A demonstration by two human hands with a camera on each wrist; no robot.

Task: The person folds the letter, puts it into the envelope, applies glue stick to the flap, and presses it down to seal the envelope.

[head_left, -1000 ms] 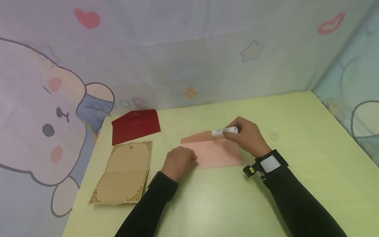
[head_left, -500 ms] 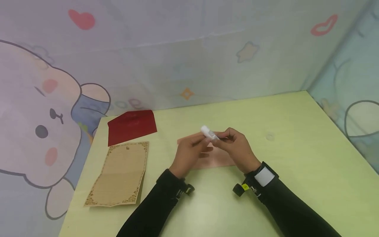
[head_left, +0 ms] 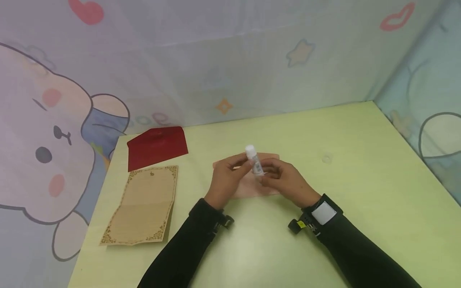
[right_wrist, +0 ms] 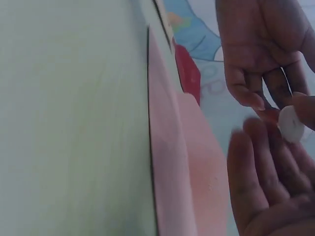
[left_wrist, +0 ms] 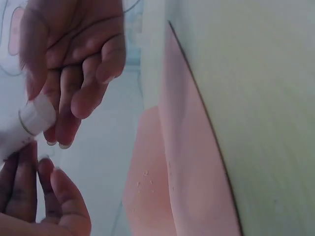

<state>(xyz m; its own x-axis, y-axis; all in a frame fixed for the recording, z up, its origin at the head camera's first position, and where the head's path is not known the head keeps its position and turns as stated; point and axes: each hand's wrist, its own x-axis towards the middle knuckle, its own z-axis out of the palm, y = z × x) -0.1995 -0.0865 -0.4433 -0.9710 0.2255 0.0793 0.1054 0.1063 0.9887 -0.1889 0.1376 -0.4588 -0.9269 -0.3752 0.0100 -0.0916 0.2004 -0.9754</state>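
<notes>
A white glue stick (head_left: 256,165) stands nearly upright, slightly tilted, above the pink envelope (head_left: 245,189). My left hand (head_left: 227,176) pinches it between thumb and fingers from the left. From the right, my right hand (head_left: 286,178) pinches its lower end. The round white end of the stick (right_wrist: 291,124) shows between the two hands in the right wrist view. The envelope lies flat on the table with its flap (left_wrist: 147,189) spread open on the far side. Small pale crumbs dot that flap in the left wrist view. The hands cover part of the envelope.
A red envelope (head_left: 158,149) lies at the table's back left. In front of it is a creased tan sheet (head_left: 144,208) with an ornate brown border. A small translucent round patch (head_left: 327,158) lies on the yellow-green table to the right. A printed cloth wall (head_left: 201,64) closes off the back.
My left hand has come off the envelope and up to the glue stick. The right hand has brought the stick from the flap slightly left, turning it from nearly level to nearly upright.
</notes>
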